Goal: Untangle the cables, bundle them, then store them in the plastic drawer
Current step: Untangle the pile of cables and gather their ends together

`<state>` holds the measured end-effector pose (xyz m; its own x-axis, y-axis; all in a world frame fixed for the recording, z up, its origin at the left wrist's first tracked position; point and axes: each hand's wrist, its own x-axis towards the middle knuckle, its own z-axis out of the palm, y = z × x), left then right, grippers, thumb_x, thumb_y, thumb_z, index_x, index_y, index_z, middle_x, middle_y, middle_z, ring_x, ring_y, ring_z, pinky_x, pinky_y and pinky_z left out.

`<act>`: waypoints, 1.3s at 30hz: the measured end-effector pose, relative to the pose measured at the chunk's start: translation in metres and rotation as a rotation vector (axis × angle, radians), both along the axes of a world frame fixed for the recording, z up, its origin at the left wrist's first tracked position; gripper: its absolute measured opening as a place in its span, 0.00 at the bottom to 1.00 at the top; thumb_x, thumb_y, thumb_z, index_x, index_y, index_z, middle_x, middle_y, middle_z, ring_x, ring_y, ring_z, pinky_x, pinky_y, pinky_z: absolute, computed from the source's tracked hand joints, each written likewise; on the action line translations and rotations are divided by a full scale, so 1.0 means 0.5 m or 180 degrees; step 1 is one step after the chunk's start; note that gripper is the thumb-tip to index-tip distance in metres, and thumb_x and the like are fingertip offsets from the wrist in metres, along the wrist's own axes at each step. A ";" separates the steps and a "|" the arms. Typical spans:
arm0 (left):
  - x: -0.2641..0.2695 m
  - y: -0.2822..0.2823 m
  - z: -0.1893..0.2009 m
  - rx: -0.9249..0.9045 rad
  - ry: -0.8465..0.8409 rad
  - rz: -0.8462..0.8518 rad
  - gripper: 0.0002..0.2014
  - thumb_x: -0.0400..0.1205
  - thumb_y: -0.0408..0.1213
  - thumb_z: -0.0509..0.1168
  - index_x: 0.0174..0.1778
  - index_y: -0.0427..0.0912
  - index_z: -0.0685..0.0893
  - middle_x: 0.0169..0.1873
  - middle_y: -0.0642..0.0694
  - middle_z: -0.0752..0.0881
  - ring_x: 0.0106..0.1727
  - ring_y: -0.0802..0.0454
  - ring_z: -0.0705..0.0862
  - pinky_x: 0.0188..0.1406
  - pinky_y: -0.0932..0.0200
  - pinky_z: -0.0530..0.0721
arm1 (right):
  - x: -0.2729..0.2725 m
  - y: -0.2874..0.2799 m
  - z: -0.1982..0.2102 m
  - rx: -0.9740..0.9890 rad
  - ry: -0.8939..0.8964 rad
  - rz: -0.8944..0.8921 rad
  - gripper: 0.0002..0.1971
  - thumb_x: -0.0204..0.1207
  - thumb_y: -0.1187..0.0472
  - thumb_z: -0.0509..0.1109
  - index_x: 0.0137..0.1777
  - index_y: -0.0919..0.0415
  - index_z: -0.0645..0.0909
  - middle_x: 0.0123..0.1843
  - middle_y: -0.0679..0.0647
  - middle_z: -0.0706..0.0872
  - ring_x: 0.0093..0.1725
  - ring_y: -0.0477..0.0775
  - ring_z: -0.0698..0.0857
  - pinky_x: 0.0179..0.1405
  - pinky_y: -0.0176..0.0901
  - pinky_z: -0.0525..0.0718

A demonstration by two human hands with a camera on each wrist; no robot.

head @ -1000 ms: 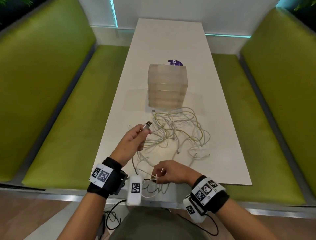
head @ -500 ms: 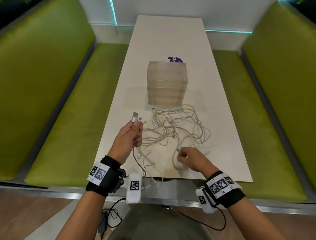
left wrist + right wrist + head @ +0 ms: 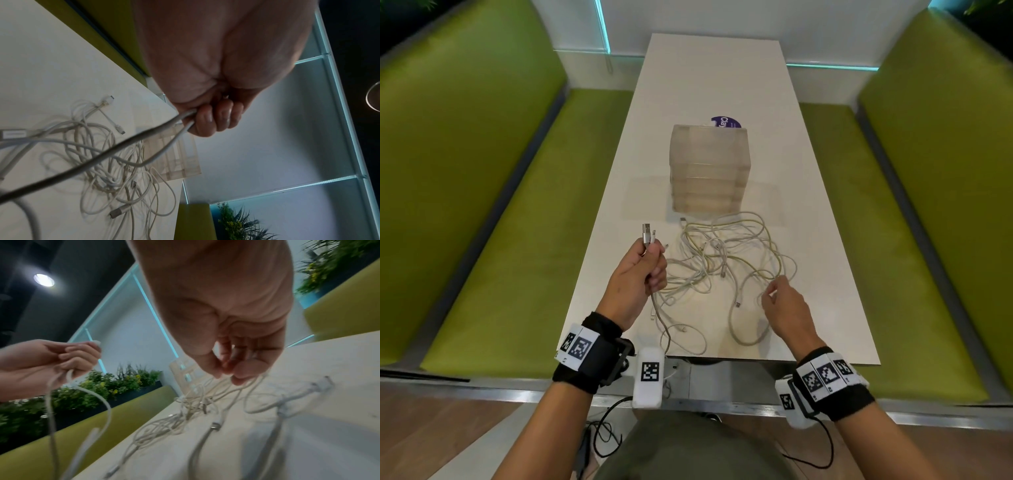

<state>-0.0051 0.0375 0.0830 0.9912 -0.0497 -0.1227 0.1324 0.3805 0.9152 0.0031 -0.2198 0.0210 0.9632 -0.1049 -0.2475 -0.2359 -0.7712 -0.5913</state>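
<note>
A tangle of white and yellowish cables [image 3: 726, 260] lies on the white table [image 3: 705, 85], just in front of a translucent plastic drawer unit [image 3: 710, 168] whose drawers are closed. My left hand [image 3: 654, 253] is raised over the table's left edge and grips two cable ends, with a silver USB plug [image 3: 647, 233] sticking up from the fist. In the left wrist view its fingers [image 3: 211, 116] curl round both cords. My right hand [image 3: 774, 290] reaches into the tangle's right side and pinches a thin cable loop; the right wrist view shows that hand [image 3: 226, 374] blurred above the tangle [image 3: 195, 404].
Green upholstered benches [image 3: 500, 240] [image 3: 900, 240] flank the narrow table. A purple round sticker [image 3: 726, 121] shows behind the drawer unit. Some cable loops [image 3: 681, 342] hang near the table's front edge. Black wires [image 3: 602, 435] dangle from my wrist devices below it.
My right hand left the front edge and moved right and away into the tangle. My left hand shifted left and turned the plug upright; another cable end now sits beside it.
</note>
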 end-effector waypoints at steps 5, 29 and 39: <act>0.001 -0.007 0.002 -0.0119 0.0010 -0.0057 0.08 0.84 0.40 0.55 0.42 0.42 0.74 0.24 0.53 0.68 0.24 0.58 0.64 0.25 0.64 0.62 | -0.027 0.086 0.032 0.0913 0.0606 0.1837 0.18 0.75 0.54 0.73 0.64 0.46 0.80 0.59 0.47 0.84 0.49 0.45 0.82 0.49 0.34 0.79; -0.007 0.010 0.025 -0.0254 0.0129 0.0096 0.14 0.88 0.38 0.50 0.40 0.40 0.74 0.20 0.53 0.68 0.20 0.59 0.63 0.22 0.66 0.61 | -0.001 0.112 -0.018 0.0537 0.1045 0.1970 0.21 0.78 0.60 0.70 0.70 0.55 0.74 0.61 0.54 0.79 0.51 0.51 0.82 0.50 0.43 0.82; -0.013 0.009 0.013 0.0037 0.0182 0.0105 0.14 0.88 0.39 0.50 0.39 0.41 0.75 0.22 0.52 0.72 0.23 0.56 0.67 0.24 0.64 0.67 | -0.013 0.118 -0.021 0.0168 0.1013 0.2298 0.11 0.79 0.65 0.64 0.57 0.60 0.85 0.58 0.58 0.87 0.46 0.47 0.80 0.48 0.37 0.76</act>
<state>-0.0114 0.0417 0.0895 0.9836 -0.0153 -0.1796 0.1722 0.3749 0.9109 -0.0035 -0.1609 0.0103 0.6708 0.5387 -0.5098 0.1482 -0.7709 -0.6195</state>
